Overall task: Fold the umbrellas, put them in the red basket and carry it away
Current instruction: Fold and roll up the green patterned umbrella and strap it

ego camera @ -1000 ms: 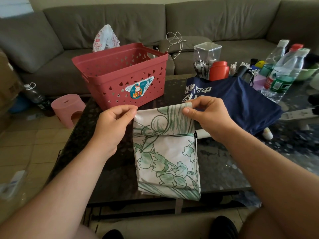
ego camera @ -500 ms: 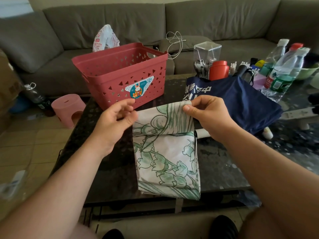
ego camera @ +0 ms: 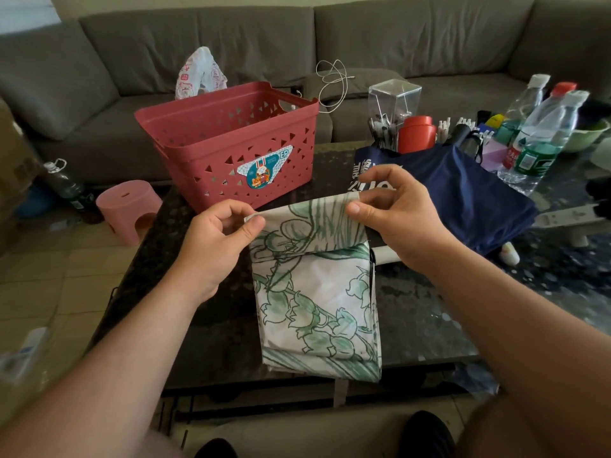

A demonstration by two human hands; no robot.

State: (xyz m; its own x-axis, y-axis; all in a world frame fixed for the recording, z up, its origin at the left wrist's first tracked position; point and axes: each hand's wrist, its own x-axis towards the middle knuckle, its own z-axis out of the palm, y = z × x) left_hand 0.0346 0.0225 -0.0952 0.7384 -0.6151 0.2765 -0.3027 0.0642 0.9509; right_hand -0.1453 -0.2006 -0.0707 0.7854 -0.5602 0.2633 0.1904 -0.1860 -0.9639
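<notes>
A white umbrella with green flower print [ego camera: 314, 292] lies flat on the dark table [ego camera: 413, 312], its canopy hanging over the near edge. My left hand [ego camera: 218, 239] pinches the top left corner of its folded-over fabric. My right hand [ego camera: 393, 209] pinches the top right corner; a white handle end pokes out beneath that wrist. The red basket [ego camera: 231, 143] stands behind on the table, nothing visible inside it. A navy blue umbrella [ego camera: 463, 190] with white lettering lies to the right.
Water bottles [ego camera: 542, 133], a red canister [ego camera: 416, 133], a clear box and small clutter crowd the table's back right. A pink stool [ego camera: 127, 209] and a dark bottle stand on the floor at left. A grey sofa [ego camera: 99, 77] runs behind.
Both hands have re-gripped the folded top edge of the flowered umbrella and lifted it a little; the left hand now pinches the corner instead of touching it loosely.
</notes>
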